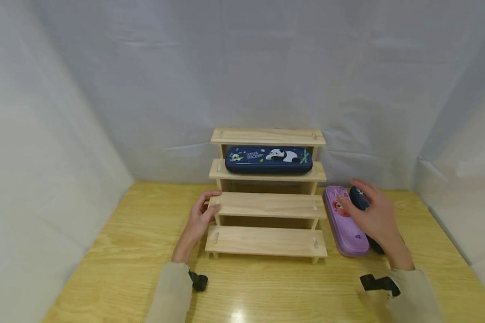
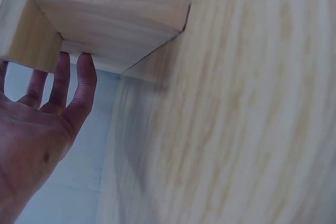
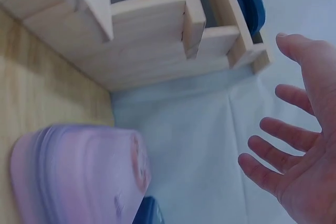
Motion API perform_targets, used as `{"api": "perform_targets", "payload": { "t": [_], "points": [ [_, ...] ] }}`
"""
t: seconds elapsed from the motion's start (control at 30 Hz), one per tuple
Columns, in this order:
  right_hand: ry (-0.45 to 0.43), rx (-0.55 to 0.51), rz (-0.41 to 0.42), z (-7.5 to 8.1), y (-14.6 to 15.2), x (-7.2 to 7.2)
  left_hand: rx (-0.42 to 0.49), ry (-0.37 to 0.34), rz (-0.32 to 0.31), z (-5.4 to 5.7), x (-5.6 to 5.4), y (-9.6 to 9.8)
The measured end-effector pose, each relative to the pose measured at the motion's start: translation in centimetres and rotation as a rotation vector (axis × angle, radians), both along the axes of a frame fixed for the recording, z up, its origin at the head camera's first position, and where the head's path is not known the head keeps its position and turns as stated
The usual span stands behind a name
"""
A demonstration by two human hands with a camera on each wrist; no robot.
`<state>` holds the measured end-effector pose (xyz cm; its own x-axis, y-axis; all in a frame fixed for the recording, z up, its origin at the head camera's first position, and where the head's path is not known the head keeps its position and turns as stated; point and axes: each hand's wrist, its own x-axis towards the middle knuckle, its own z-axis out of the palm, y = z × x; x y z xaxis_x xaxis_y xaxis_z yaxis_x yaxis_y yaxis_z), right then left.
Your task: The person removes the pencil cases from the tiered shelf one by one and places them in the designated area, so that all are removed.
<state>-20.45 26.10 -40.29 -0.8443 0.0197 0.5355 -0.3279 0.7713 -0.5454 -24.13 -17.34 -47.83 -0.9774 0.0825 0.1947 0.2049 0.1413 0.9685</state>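
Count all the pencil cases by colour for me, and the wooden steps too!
Dark blue, oblong, rounded pencil cases: 2 (one on the stand, one partly hidden behind the right hand)
Purple, oblong, rounded pencil case: 1
Pale wooden four-step stand: 1
Total: 4

Dark case (image 1: 359,198) partly hidden behind right hand (image 1: 376,220) and purple case (image 1: 346,231). Purple case cut by bottom edge, right wrist view. 2 sleeves (image 1: 169,291) run off head view's bottom. Left hand (image 2: 37,129) cropped at left edge, left wrist view.
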Motion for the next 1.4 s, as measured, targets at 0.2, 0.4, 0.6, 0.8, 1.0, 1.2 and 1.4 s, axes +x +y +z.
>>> {"api": "perform_targets", "payload": {
  "t": [0.2,0.4,0.6,0.8,1.0,1.2,1.4],
  "points": [
    [0.021,-0.046,0.055,0.5,-1.1,-1.1,0.024,-0.008,-0.009,0.0,0.0,0.0],
    [0.067,-0.076,0.101,0.4,-1.9,-1.9,0.034,-0.006,-0.01,0.1,0.1,0.0],
    [0.125,-0.059,0.131,0.9,-3.0,-3.5,0.032,-0.003,-0.003,0.1,0.1,0.0],
    [0.133,-0.052,0.177,1.7,-3.9,-4.4,0.031,-0.011,-0.009,0.1,0.1,0.0],
    [0.116,-0.059,0.201,2.2,-4.8,-5.1,0.039,-0.01,-0.012,0.1,0.1,0.0],
    [0.1,-0.049,0.247,2.7,-5.6,-6.0,0.043,-0.006,-0.011,0.1,0.1,-0.1],
    [0.041,-0.036,0.263,3.3,-6.3,-6.6,0.038,-0.004,-0.011,0.1,0.2,-0.1]
  ]
}}
